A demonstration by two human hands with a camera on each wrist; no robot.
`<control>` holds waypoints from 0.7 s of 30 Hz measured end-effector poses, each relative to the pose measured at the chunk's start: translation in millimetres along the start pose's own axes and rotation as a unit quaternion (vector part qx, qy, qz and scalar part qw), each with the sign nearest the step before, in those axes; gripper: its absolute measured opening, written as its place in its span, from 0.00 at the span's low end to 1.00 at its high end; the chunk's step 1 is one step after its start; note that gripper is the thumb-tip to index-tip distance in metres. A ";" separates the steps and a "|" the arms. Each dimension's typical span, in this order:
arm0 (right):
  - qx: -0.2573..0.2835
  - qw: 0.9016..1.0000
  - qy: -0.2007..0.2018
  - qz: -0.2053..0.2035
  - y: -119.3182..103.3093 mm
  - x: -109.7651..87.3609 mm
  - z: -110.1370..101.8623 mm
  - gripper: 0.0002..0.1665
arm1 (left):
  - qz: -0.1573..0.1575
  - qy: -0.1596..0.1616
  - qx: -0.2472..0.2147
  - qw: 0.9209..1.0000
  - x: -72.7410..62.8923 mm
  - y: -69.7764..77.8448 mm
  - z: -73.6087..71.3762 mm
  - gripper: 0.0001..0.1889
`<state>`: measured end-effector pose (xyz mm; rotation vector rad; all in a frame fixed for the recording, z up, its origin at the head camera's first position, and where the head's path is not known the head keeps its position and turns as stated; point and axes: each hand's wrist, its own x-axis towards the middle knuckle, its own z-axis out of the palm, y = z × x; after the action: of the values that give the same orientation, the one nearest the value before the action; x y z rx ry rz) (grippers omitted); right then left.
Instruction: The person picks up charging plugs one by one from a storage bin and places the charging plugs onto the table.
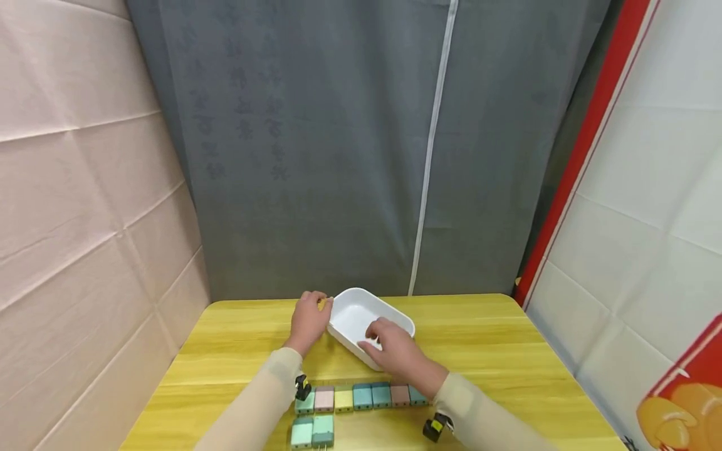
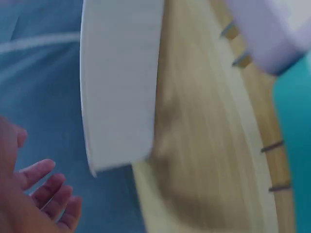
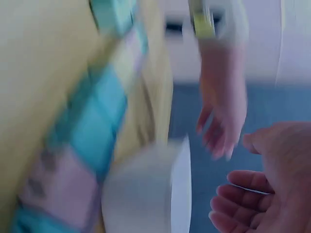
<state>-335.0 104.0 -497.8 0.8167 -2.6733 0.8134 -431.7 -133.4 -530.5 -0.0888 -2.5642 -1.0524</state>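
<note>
A white plastic tub [image 1: 351, 312] sits slantwise near the table's far edge. Beside its left corner is my left hand [image 1: 309, 321], fingers loosely bent; a gap between that hand and the tub's wall [image 2: 121, 87] shows in the left wrist view. My right hand [image 1: 397, 351] hovers over the tub's near right part, its fingers and thumb spread in a loose curve around nothing. Between my forearms runs a row of plug adapters [image 1: 363, 397] in teal, pink and yellow. Metal prongs [image 2: 273, 146] stick out of them. My right forearm partly hides the row's right end.
Two more green plug adapters [image 1: 323, 429] lie nearer to me, left of centre. The yellow wood-grain table [image 1: 485, 351] ends at a grey curtain [image 1: 316, 156]. Pale cloth [image 1: 84, 219] hangs on the left, and a white and red sheet [image 1: 637, 207] on the right.
</note>
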 end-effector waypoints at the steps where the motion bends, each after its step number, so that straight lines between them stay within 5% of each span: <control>1: -0.013 1.000 0.007 0.018 8.6 4.7 -3.3 0.16 | 0.035 -0.004 0.023 0.999 -2.1 4.1 1.6 0.21; 4: -0.061 0.996 0.007 0.062 30.9 14.5 -6.2 0.29 | 0.123 -0.027 0.088 0.988 -10.1 16.1 7.4 0.27; 7: -0.097 0.991 -0.015 0.089 44.3 18.0 -3.1 0.40 | 0.164 -0.066 0.142 0.974 -18.1 23.4 14.3 0.33; 11: -0.129 0.987 -0.030 0.089 53.5 21.6 4.6 0.45 | 0.166 -0.094 0.187 0.964 -23.3 24.4 19.8 0.37; 21: -0.161 0.982 -0.053 0.085 73.7 31.5 11.4 0.47 | 0.153 -0.138 0.229 0.951 -25.0 28.4 17.4 0.41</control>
<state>-403.6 134.4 -528.2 0.5725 -2.8913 0.3599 -408.3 -99.0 -531.8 -0.5233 -2.8472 -0.3349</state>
